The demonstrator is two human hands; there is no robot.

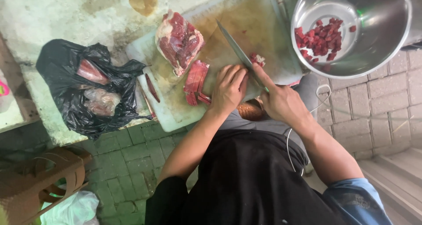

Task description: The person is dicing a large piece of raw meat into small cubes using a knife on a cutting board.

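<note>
Red raw meat sits in three places before you: one big marbled chunk (178, 41) at the far left of the cutting board (263, 22), one row of sliced strips (196, 77) just beside your left hand (228, 89), and a small heap of diced cubes (257, 58) close by the knife blade.

Your left hand lies flat, fingers together, pressing on the board next to the strips; its grip has closed on nothing. Your right hand (281, 102) has its grip wrapped round the handle of one knife (235, 47), forefinger stretched along the spine. The long steel blade slants up and left across the worn, stained plastic board.

One round, shiny metal bowl (387, 36) stands at the board's right end, holding many small red cubes (321, 36). One crumpled black plastic bag (70, 102) lies open on the bench (52, 9) left of the board, with more pale meat showing inside. The bench top is rough and blotched. Grey paving bricks (373, 115) cover the ground below, and a brown stool (48, 181) stands at lower left.
</note>
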